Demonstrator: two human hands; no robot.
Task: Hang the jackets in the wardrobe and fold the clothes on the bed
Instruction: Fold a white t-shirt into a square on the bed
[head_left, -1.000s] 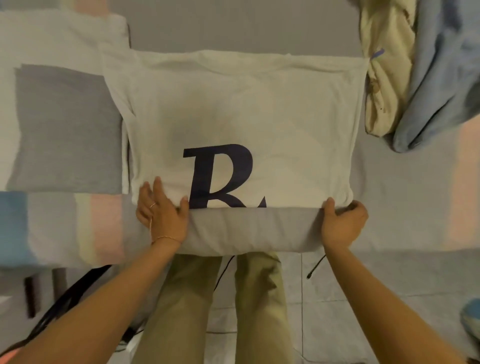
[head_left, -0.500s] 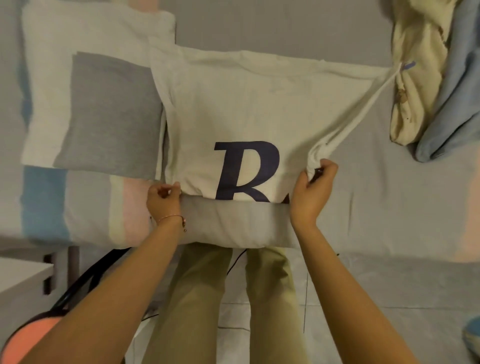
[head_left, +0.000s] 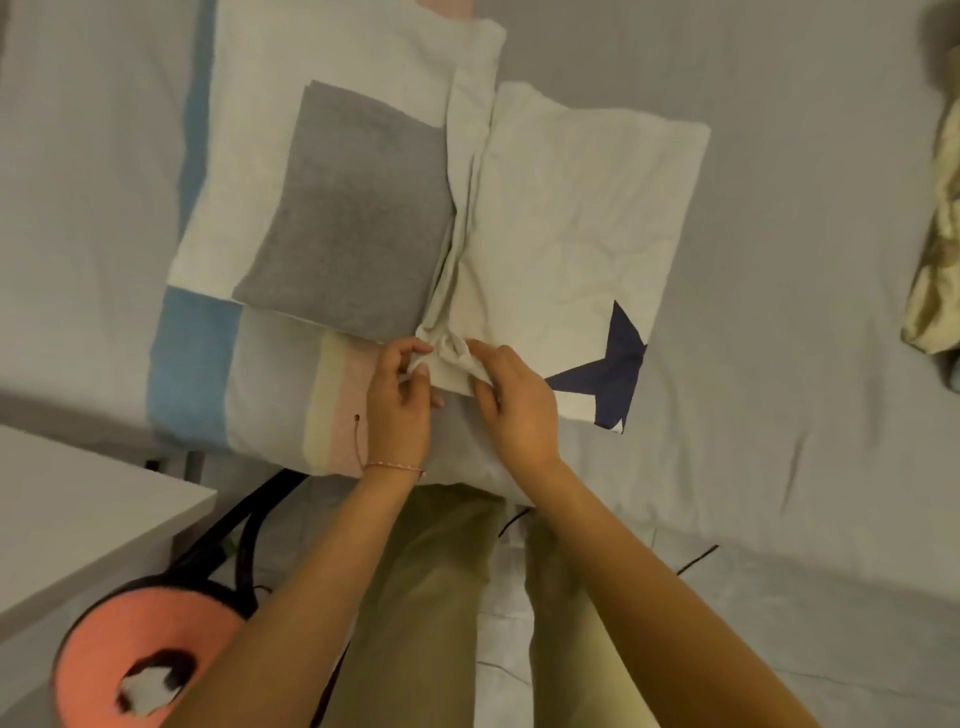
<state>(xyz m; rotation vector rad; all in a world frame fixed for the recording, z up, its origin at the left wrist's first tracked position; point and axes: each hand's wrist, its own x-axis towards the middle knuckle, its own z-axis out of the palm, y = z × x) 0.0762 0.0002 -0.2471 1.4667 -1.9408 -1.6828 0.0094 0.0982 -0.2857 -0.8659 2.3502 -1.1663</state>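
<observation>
Shirt (head_left: 571, 223) was now halved beside the grey top (head_left: 353, 213), one fold done; left hand (head_left: 397, 410) and right hand (head_left: 519, 410) pinched its near corner.

shirt (head_left: 571, 234) folded right over left.
right hand (head_left: 519, 410) carried its edge across to the left hand (head_left: 397, 410); both now pinch the near-left corner. print (head_left: 613, 374) mostly hidden, one dark fragment showing.
</observation>
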